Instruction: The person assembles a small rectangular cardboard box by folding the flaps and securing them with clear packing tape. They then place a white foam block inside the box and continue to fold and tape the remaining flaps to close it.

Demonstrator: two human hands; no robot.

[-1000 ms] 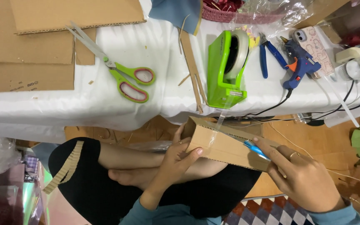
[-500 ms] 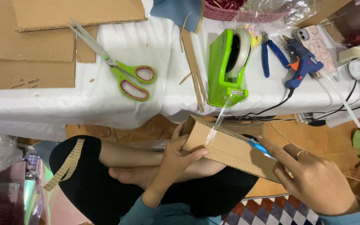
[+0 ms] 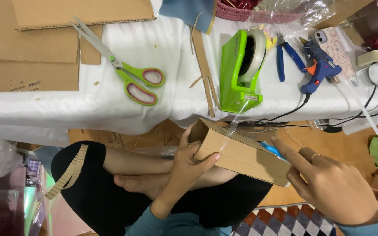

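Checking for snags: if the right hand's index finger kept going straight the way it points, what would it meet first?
The right hand points up-left along the cardboard box. Its index finger already lies at the box's top face, by something blue; farther on, likely the clear tape strip, though depth is unclear.

the cardboard box (image 3: 241, 153) has tilted further, its right end sinking lower. the right hand (image 3: 333, 188) has slid down along that end, forefinger now stretched out over the top edge.
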